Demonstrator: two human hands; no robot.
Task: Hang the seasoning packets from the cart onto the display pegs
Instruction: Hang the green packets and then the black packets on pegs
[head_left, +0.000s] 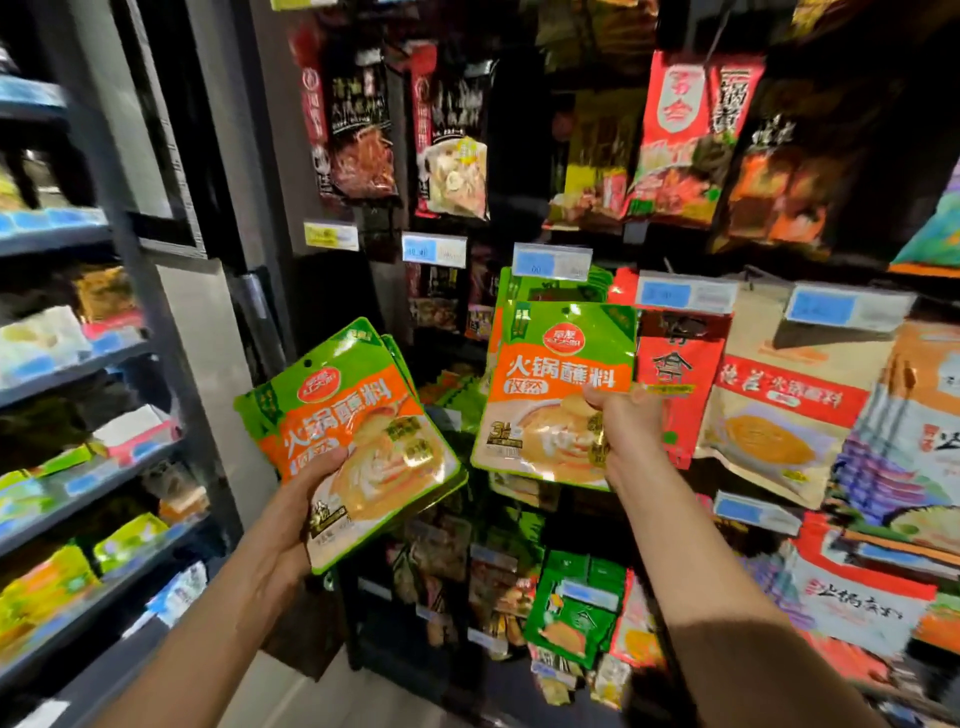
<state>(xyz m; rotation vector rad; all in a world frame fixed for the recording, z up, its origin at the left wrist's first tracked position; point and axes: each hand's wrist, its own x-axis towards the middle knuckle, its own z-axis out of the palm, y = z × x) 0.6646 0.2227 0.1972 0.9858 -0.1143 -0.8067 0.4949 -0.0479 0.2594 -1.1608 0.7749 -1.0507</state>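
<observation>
Dim shop aisle, peg rack (519, 156) ahead. The left hand (306, 499) grips a green-orange stack (358, 415); the right hand (628, 431) pinches one packet (561, 384).

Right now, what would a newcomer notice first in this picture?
Bright green and orange at the centre strike first: the left hand grips a tilted stack, lower left, and the right hand pinches one packet upright, centre right. A red packet hangs just right of it.

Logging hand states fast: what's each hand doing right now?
Left hand: grips a stack of green-and-orange foil seasoning packets.
Right hand: pinches one green-and-orange foil seasoning packet by its lower corner.
</observation>
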